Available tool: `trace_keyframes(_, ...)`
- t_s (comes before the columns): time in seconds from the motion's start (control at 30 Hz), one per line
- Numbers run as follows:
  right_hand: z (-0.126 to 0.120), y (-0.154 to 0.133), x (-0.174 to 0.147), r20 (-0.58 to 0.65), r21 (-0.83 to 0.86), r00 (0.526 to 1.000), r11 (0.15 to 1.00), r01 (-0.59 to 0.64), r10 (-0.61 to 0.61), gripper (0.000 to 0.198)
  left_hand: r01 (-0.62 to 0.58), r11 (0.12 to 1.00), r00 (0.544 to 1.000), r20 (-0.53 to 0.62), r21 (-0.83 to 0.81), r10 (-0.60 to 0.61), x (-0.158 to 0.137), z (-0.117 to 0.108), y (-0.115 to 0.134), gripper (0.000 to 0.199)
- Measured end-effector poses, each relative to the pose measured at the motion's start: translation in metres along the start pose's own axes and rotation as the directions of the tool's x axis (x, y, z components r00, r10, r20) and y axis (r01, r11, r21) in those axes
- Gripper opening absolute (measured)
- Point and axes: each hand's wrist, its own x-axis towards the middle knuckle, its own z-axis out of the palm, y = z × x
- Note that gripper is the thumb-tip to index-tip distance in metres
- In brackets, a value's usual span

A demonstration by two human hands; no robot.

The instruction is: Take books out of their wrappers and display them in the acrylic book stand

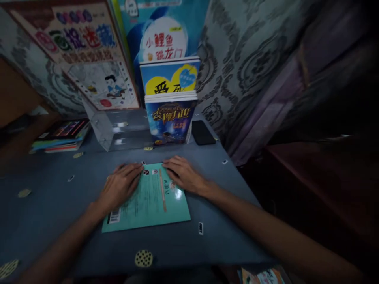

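A teal book [154, 201] lies at an angle on the table, with Chinese print, small pictures and a barcode on its upper face. My left hand [124, 181] is at its far left side, fingers closed together over that edge. At the far right corner, my right hand [184, 175] has its bent fingers on the cover's edge. Both thumbs are mostly hidden. Beyond the hands, a dark blue book [170, 122] stands upright in front of a blue and yellow book [168, 77].
A clear stand [102, 128] supports a large picture book [89, 55]; a tall blue book [166, 27] is beside it. Several books [63, 134] are stacked at left. A black phone [203, 133] lies at right. The table's right edge [233, 169] borders a purple curtain [263, 106].
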Motion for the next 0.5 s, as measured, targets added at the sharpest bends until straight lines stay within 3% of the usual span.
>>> trace_keyframes(0.23,-0.004,0.0,0.001,-0.006,0.02,1.0,1.0,0.003,-0.003,0.032,0.166,0.94,0.986,0.063,-0.297,-0.154,0.005,-0.022,-0.025,0.036)
trace_keyframes(0.37,-0.004,-0.019,0.011,0.031,-0.064,0.999,0.998,0.02,-0.018,0.032,0.182,0.941,0.983,0.073,-0.285,-0.168,0.007,-0.027,-0.028,0.038)
trace_keyframes(0.5,0.007,-0.048,0.022,0.149,-0.031,0.987,0.997,0.067,-0.062,0.038,0.154,0.96,0.988,0.055,-0.235,-0.145,0.006,-0.024,-0.027,0.038)
